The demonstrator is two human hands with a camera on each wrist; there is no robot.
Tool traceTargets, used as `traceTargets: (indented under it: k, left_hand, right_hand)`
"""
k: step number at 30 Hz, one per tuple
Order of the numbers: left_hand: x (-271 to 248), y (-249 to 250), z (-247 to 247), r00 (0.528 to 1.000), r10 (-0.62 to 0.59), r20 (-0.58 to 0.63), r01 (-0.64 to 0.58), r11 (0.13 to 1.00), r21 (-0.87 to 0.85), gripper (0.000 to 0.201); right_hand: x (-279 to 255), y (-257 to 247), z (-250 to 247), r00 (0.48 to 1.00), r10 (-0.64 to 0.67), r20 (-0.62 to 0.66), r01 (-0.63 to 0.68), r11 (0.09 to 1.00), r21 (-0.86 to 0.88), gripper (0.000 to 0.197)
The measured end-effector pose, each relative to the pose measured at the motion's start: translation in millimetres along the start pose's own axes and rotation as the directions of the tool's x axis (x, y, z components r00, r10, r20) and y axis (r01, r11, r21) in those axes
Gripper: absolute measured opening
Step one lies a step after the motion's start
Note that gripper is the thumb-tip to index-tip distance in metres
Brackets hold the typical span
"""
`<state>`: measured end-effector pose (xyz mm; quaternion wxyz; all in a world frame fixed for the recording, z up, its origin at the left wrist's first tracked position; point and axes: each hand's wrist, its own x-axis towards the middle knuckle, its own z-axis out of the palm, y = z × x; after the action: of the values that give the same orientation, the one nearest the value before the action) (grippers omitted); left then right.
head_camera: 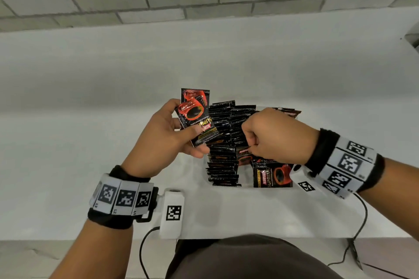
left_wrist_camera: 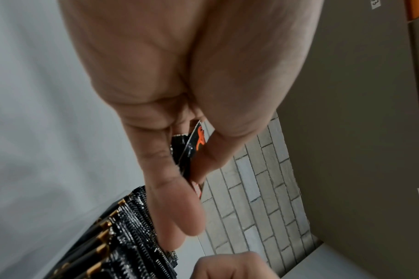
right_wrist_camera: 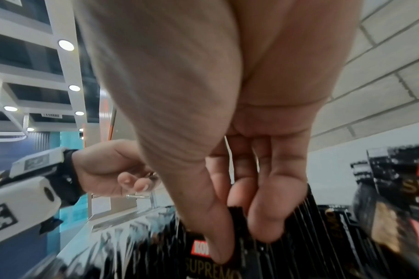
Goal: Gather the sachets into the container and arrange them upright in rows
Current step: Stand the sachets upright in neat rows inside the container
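Wrist-worn tracking bands frame the near edge of a white table, where a clear container holds black coffee sachets standing on edge in rows. Above it, the left hand grips a small stack of loose sachets, thumb across the printed face and fingers behind. The right hand reaches into the container and pinches the crimped top edge of one sachet between thumb and fingertips. These foil packets look light, thin and slippery, limp enough to flop over unless packed tightly; the stiff sealed seam at the top appears the surest place to take hold.
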<state>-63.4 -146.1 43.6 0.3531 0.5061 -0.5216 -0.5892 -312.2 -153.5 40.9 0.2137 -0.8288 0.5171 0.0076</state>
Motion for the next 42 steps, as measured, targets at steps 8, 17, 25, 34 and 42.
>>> traceTargets:
  k: [8, 17, 25, 34, 42]
  left_hand:
    - [0.5, 2.6, 2.4, 0.998, -0.035, 0.043, 0.034, 0.999, 0.024, 0.040]
    - [2.0, 6.0, 23.9, 0.992, -0.005, 0.124, 0.012, 0.998, -0.056, 0.050]
    - [4.8, 0.2, 14.7, 0.997, -0.006, 0.083, 0.013, 0.996, -0.084, 0.025]
    - [-1.3, -1.7, 4.7, 0.999, -0.012, 0.031, 0.014, 0.997, -0.079, 0.023]
    - [-3.0, -2.5, 4.5, 1.000, -0.014, 0.023, 0.016, 0.998, -0.056, 0.022]
  right_hand:
    - [2.4, 1.6, -9.3, 0.996, 0.087, -0.011, -0.085, 0.989, 0.118, 0.032]
    - [-15.0, -25.4, -25.0, 0.973, 0.148, -0.180, -0.013, 0.806, 0.592, 0.026]
    - [-24.8, -4.5, -35.5, 0.934, 0.313, -0.174, -0.104, 0.701, 0.706, 0.013]
    - [-25.2, 14.4, -36.8, 0.975, 0.184, -0.121, -0.117, 0.897, 0.426, 0.024]
    - [-8.0, 3.4, -12.0, 0.992, 0.069, -0.105, -0.040, 0.965, 0.261, 0.022]
